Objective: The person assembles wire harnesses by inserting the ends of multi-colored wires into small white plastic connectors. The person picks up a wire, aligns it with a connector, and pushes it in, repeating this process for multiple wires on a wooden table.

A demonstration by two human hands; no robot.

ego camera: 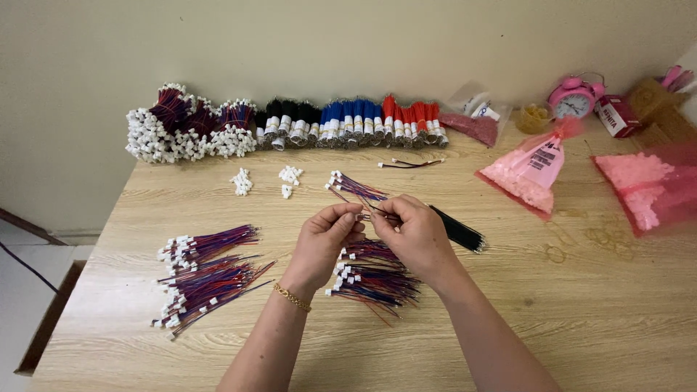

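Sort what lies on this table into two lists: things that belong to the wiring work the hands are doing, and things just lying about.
In the work: left hand and right hand pinching a thin wire; finished wire piles; loose white connectors; black wire bundle; bundled wire stock.

Lying about: pink alarm clock; red box; rubber bands.

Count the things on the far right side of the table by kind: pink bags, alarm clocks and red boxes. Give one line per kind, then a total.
Pink bags: 2, one tied at the neck and one at the right edge
Alarm clocks: 1, pink
Red boxes: 1
Total: 4
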